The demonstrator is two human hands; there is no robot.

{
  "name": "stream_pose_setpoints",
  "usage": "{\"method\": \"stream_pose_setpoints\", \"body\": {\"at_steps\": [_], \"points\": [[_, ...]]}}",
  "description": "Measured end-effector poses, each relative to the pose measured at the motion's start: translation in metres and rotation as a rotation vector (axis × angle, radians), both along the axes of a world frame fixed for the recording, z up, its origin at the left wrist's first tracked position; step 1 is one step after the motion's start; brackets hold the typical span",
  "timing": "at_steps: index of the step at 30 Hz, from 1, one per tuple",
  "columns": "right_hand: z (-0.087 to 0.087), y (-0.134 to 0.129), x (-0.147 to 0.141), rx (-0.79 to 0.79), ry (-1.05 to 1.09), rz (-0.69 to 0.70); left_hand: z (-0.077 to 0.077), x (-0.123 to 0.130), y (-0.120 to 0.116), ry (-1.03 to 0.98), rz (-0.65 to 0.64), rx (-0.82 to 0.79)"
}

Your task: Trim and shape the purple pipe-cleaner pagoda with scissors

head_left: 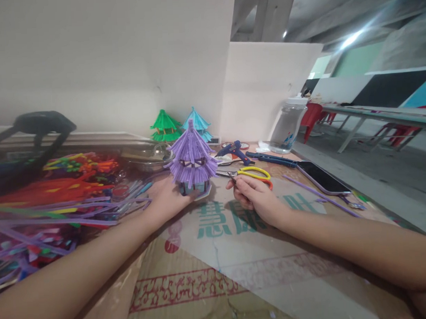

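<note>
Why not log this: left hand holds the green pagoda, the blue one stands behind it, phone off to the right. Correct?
Wrong pagoda: the head view shows the left hand holding the purple pagoda. The blue one and phone are as you say.

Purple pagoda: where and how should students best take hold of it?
Likely grip the purple pagoda by its base, from the left, where the left hand is: it stands upright, and its roof tiers flare into strips that a higher grip might bend.
</note>
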State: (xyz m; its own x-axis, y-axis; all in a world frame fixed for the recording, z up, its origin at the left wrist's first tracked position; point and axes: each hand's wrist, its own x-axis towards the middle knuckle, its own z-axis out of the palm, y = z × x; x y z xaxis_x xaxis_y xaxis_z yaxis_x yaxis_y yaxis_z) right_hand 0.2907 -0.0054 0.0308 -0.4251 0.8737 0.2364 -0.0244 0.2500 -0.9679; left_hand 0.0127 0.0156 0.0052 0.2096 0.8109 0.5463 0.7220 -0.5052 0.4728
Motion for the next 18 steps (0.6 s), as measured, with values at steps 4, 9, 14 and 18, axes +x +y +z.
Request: {"method": "stream_pose_setpoints", "body": {"at_steps": [4, 9, 14, 18], "points": [[0.0, -0.002, 0.0, -0.011, 0.006, 0.025, -0.011, -0.007, 0.005, 0.006, 0.021, 0.078], [0.003, -0.007, -0.001, -0.004, -0.02, 0.086, -0.007, -0.008, 0.001, 0.03, -0.015, 0.141], [0.002, -0.009, -0.001, 0.0, -0.047, 0.126, 0.003, -0.004, -0.001, 0.081, -0.028, 0.161], [0.002, -0.009, -0.001, 0.011, -0.065, 0.129, -0.003, -0.008, 0.0, 0.061, -0.022, 0.22]]}}
